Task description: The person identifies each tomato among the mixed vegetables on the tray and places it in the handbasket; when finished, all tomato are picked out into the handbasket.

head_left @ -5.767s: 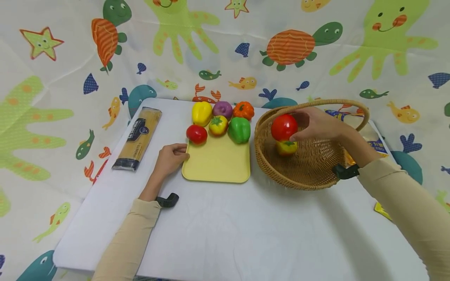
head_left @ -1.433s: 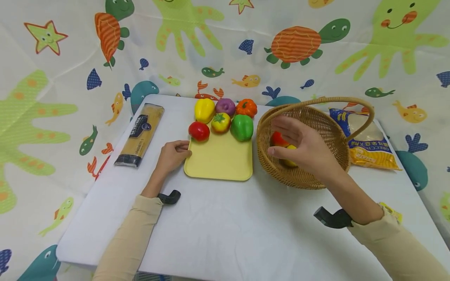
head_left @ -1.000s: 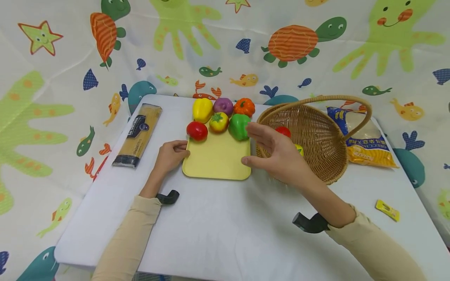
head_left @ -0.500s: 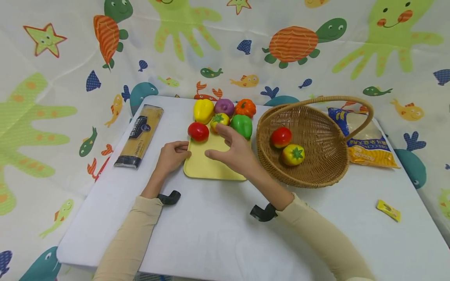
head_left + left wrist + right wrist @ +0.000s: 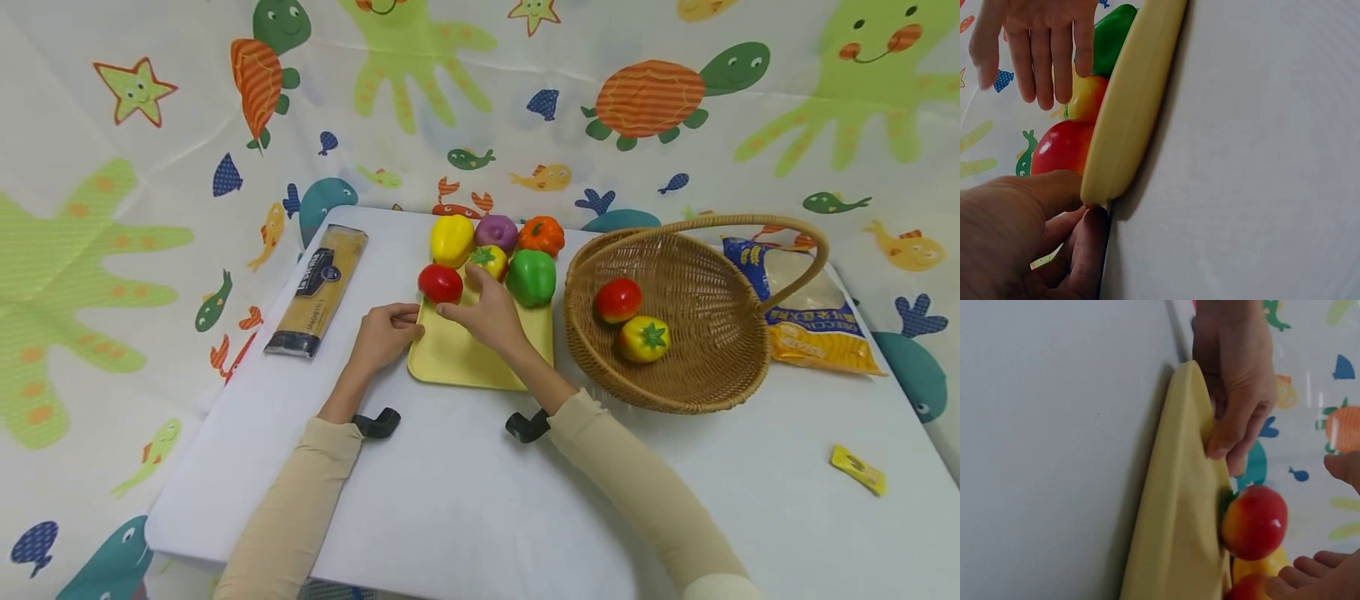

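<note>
My left hand (image 5: 385, 337) pinches the left edge of a pale yellow tray (image 5: 450, 354), thumb on top in the left wrist view. Over the tray, my right hand (image 5: 491, 315) holds nothing, its thumb and fingers spread apart. Its thumb tip is close to a red toy fruit (image 5: 440, 285), and its fingertips overlap a yellow-and-red toy tomato (image 5: 489, 262). A green bell pepper (image 5: 532, 277), a yellow pepper (image 5: 452, 240), a purple onion-like vegetable (image 5: 497, 233) and an orange pumpkin (image 5: 542, 237) are grouped at the tray's far end.
The wicker basket (image 5: 697, 333), its handle arching above, stands right of the tray. Inside lie a red fruit (image 5: 618, 300) and a yellow-and-red tomato (image 5: 643, 339). Spaghetti (image 5: 318, 290) lies left, a blue-and-yellow bag (image 5: 817, 312) behind the basket, a small yellow packet (image 5: 858, 470) at right.
My right hand released the red fruit in the basket, then moved left over the tray to the remaining fruit there. My left hand has stayed on the tray's edge.
</note>
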A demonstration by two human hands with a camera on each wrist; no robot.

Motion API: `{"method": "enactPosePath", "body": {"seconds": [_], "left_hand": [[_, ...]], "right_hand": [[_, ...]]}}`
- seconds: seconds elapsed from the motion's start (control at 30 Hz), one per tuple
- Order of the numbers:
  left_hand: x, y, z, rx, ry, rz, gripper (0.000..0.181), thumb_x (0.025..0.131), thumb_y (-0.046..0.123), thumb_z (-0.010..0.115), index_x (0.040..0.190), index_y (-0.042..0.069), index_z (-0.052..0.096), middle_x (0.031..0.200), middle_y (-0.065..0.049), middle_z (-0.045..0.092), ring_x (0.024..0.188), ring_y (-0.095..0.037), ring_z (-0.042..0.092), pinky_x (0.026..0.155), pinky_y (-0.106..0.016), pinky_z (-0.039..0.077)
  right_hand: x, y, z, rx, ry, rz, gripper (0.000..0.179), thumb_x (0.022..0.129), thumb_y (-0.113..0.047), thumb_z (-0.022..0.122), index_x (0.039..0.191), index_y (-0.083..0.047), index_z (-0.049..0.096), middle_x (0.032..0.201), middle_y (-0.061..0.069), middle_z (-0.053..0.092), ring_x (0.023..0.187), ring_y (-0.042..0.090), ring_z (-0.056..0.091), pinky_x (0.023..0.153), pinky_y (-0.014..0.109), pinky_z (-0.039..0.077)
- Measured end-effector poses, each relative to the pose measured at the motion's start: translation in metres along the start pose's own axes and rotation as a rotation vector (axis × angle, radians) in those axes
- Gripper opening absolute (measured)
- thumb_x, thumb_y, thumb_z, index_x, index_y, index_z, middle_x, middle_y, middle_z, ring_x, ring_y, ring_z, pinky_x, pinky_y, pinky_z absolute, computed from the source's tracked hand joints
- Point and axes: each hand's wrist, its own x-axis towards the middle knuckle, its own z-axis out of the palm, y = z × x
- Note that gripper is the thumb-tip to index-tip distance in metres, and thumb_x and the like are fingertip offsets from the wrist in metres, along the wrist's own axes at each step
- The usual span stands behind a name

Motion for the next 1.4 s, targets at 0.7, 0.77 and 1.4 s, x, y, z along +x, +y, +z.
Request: {"method": "enactPosePath", "body": {"seconds": [0.7,0.77,1.4], "left_hand": [[-0.001,0.003,0.0,-0.006,0.005,0.017,0.039,0.088,0.011,0.07,0.125,-0.002,0.065,0.107,-0.014,0.069,0.092,-0.023,0.069,0.082,-0.035,0.056],[-0.001,0.003,0.001,-0.007,0.008,0.015,0.039,0.088,0.011,0.07,0.124,-0.002,0.065,0.107,-0.014,0.069,0.091,-0.023,0.069,0.082,-0.035,0.056],[-0.003,0.005,0.0,-0.01,0.019,0.008,0.04,0.086,0.009,0.07,0.124,-0.001,0.065,0.106,-0.013,0.07,0.091,-0.022,0.07,0.082,-0.034,0.056]], "right_hand": [[0.034,0.004,0.026,-0.13,0.032,-0.028,0.082,0.081,-0.029,0.082,0.148,-0.004,0.041,0.145,0.012,0.049,0.128,0.024,0.048,0.105,0.036,0.042],[0.037,0.004,0.029,-0.152,0.028,-0.034,0.083,0.081,-0.029,0.081,0.149,-0.004,0.04,0.145,0.012,0.048,0.128,0.024,0.048,0.105,0.035,0.042],[0.047,0.007,0.041,-0.263,-0.014,-0.03,0.074,0.085,-0.024,0.079,0.147,-0.004,0.043,0.143,0.012,0.049,0.127,0.024,0.047,0.106,0.036,0.041]]}}
